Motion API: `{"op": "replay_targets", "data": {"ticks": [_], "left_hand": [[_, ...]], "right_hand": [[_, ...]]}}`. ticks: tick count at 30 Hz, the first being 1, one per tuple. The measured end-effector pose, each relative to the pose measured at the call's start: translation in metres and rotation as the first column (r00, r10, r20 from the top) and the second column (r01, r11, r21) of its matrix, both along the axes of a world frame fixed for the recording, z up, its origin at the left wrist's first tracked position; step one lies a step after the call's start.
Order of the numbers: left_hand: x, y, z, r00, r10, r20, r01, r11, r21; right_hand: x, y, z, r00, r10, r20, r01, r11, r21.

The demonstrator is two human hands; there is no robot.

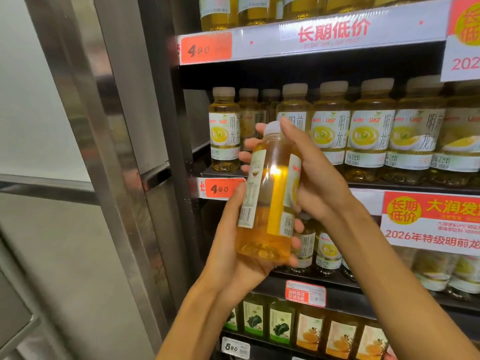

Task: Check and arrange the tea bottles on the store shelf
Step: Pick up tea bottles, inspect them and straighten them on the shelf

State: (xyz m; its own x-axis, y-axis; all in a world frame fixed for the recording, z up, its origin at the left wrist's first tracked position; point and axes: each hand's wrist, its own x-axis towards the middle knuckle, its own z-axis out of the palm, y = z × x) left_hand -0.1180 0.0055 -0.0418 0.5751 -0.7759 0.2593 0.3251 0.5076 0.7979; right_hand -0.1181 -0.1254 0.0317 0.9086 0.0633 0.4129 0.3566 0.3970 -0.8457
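A tea bottle with a white cap and yellow liquid is held in front of the shelf, tilted slightly, its label back and barcode facing me. My left hand grips its lower body from below and the left. My right hand wraps its upper part from the right, fingertips showing past the left side near the neck. Behind it, a row of matching tea bottles stands upright on the middle shelf, with a gap beside the leftmost bottle.
More tea bottles fill the top shelf and the shelf below. Green and orange labelled drinks line the lowest shelf. Red price tags read 4.90. A metal cooler frame borders the left.
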Motion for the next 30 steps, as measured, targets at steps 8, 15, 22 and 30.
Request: {"op": "replay_targets", "data": {"ticks": [8, 15, 22, 30], "left_hand": [[0.008, 0.006, 0.000, 0.805, 0.329, 0.493, -0.454, 0.878, 0.155], [-0.001, -0.002, -0.004, 0.990, 0.097, 0.103, -0.103, 0.994, 0.047], [0.002, -0.007, -0.013, 0.939, 0.245, 0.242, -0.283, 0.949, 0.140], [0.000, -0.004, -0.011, 0.871, 0.298, 0.392, -0.402, 0.889, 0.219]], "right_hand": [[-0.006, 0.001, 0.007, 0.957, -0.254, 0.139, 0.273, 0.951, -0.144], [-0.006, -0.004, 0.009, 0.995, -0.074, 0.065, 0.080, 0.993, -0.084], [-0.008, -0.009, 0.003, 0.983, -0.147, 0.112, 0.163, 0.974, -0.157], [-0.001, -0.010, -0.007, 0.982, -0.173, 0.080, 0.181, 0.977, -0.115]]}}
